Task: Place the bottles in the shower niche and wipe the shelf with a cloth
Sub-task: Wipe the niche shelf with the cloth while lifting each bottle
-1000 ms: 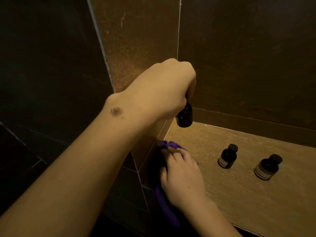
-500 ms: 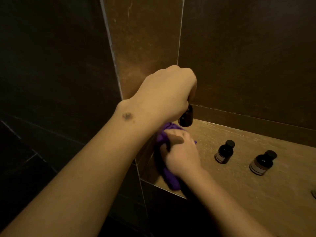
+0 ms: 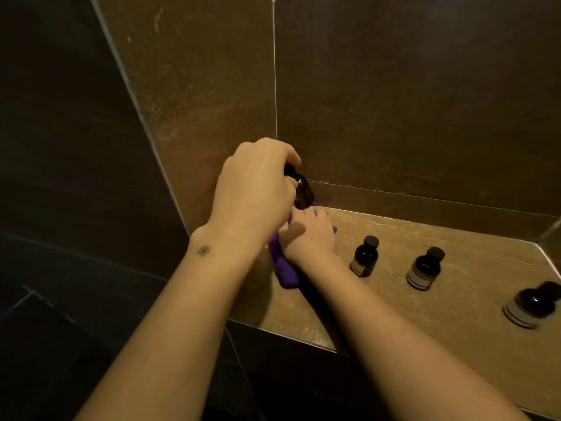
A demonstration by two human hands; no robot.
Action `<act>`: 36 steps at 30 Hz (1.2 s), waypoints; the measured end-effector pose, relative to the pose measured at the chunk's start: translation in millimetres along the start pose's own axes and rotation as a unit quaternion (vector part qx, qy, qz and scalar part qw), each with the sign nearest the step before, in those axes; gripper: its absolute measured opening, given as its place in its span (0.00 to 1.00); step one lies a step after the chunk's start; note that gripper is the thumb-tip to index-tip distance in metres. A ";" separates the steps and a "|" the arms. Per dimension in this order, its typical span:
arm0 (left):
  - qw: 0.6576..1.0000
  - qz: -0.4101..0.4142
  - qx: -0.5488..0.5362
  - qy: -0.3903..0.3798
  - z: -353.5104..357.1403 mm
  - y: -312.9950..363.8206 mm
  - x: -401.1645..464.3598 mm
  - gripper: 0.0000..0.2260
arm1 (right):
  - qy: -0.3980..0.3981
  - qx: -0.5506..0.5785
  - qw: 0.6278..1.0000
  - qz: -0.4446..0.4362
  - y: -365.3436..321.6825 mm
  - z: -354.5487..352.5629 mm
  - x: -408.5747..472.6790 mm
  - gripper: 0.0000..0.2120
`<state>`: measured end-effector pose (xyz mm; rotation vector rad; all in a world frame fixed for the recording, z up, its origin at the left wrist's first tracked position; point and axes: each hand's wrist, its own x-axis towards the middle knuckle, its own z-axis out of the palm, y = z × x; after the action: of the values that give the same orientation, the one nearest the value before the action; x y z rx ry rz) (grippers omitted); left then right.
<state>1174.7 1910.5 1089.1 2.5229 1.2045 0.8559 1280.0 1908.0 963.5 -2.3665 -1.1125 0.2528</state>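
Note:
My left hand point(image 3: 255, 189) holds a small dark bottle point(image 3: 303, 191) by its top, lifted just above the left end of the brown niche shelf point(image 3: 455, 299). Under it my right hand point(image 3: 309, 235) presses a purple cloth point(image 3: 283, 268) flat on the shelf near the left wall. Three more dark bottles stand upright on the shelf: one point(image 3: 364, 256) beside my right wrist, a second point(image 3: 424, 268) further right, a third point(image 3: 534, 303) near the right edge of the frame.
The niche's tiled back wall point(image 3: 409, 101) and left side wall point(image 3: 206, 101) close in the corner. The shelf's front edge point(image 3: 297, 337) drops to dark tiles below. The niche's right wall point(image 3: 551, 238) shows at the far right.
My right hand has slid the cloth back toward the corner. My left hand has lowered the bottle closer to the shelf. The view has shifted, showing a third standing bottle.

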 end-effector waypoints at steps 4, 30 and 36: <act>0.996 0.006 -0.093 -0.014 -0.1 -3.0 -5.2 0.17 | -0.050 -0.002 0.998 -0.034 -3.3 8.8 2.1 0.23; 0.919 -0.060 -0.362 -0.146 93.8 -53.9 -36.8 0.20 | -0.013 -0.129 0.951 -0.282 98.2 -27.0 -162.5 0.28; 0.929 -0.037 -0.333 -0.156 96.3 -57.2 -44.2 0.20 | -0.009 -0.132 0.958 -0.255 95.5 -29.4 -165.8 0.28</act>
<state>1172.9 1918.3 969.0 1.9471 0.7346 0.6623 1247.1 1720.0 931.3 -2.1926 -1.8086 -0.0644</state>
